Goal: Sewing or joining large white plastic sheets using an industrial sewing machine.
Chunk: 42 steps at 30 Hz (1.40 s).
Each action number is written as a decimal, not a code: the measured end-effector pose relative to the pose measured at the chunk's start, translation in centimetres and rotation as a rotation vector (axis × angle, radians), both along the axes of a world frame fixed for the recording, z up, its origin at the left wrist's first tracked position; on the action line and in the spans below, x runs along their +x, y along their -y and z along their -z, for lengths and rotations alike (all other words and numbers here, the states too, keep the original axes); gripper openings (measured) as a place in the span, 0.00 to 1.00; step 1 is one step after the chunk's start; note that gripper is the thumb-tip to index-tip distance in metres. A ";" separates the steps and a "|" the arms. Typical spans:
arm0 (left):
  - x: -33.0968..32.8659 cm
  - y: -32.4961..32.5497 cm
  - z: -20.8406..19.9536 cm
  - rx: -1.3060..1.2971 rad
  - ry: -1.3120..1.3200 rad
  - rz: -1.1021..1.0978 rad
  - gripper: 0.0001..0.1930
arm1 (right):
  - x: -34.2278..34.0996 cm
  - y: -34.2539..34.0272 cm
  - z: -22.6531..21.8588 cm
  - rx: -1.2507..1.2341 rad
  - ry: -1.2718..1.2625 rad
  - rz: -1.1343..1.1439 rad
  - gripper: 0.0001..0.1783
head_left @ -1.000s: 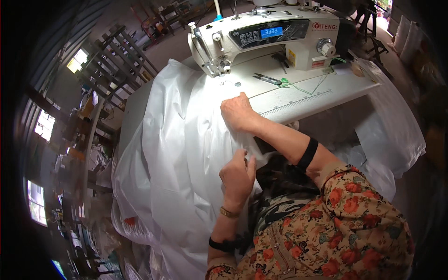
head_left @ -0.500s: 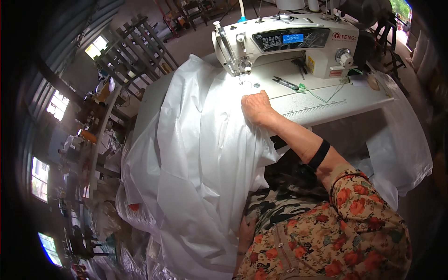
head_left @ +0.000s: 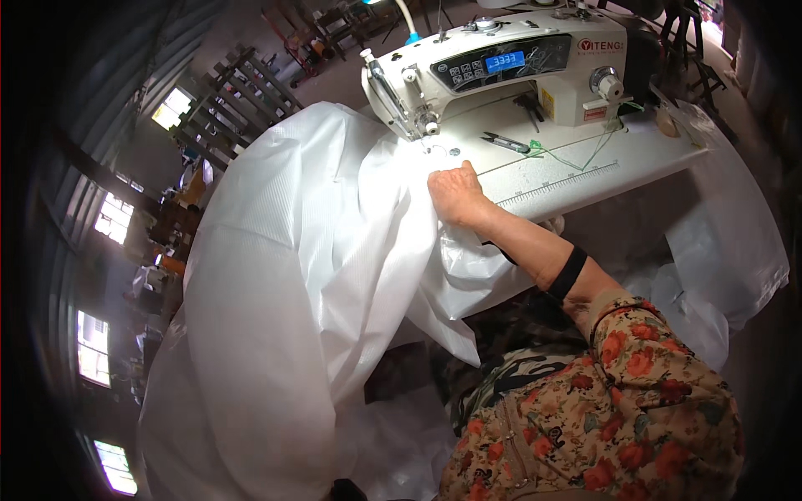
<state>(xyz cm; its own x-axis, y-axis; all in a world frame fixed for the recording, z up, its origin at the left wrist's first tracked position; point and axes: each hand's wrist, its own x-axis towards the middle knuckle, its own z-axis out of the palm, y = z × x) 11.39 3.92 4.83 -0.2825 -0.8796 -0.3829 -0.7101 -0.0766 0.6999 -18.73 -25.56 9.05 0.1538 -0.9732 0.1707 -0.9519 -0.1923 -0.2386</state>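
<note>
A big white plastic-like sheet (head_left: 251,284), perhaps woven sacking, hangs in folds over the left part of the sewing table and down past its near edge. My right hand (head_left: 455,194) is closed on the sheet's right edge, just in front of the needle area of a white sewing machine (head_left: 484,67). The fingertips curl under and do not show. My left hand is out of sight. Behind my right hand, thread snips (head_left: 505,143) lie on the machine bed beside a tangle of green thread (head_left: 576,165).
The sewing table's near edge (head_left: 601,184) carries a ruler scale. Translucent sheeting (head_left: 727,242) drapes off its right end. A small dark tool (head_left: 530,106) lies under the machine arm. Farther off at the left stands a metal rack (head_left: 242,96).
The white sheet has swung out to the left and billowed wider, opening a gap near my lap. My right hand keeps its place by the needle. The view has shifted slightly.
</note>
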 end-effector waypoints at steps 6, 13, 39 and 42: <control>-3.7 1.1 -9.0 0.013 -0.054 0.213 0.16 | 0.1 0.1 -0.5 0.010 -0.006 -0.027 0.08; -14.7 17.4 -9.8 -0.975 0.329 0.053 0.20 | -0.3 1.2 0.6 -0.006 -0.045 -0.020 0.07; -10.5 8.1 2.5 -1.200 0.222 -0.268 0.25 | -6.5 -10.8 2.7 -0.185 0.546 -0.164 0.32; -7.6 3.4 8.3 -1.257 0.470 -0.346 0.31 | -8.0 -14.7 3.2 0.243 1.010 -0.070 0.31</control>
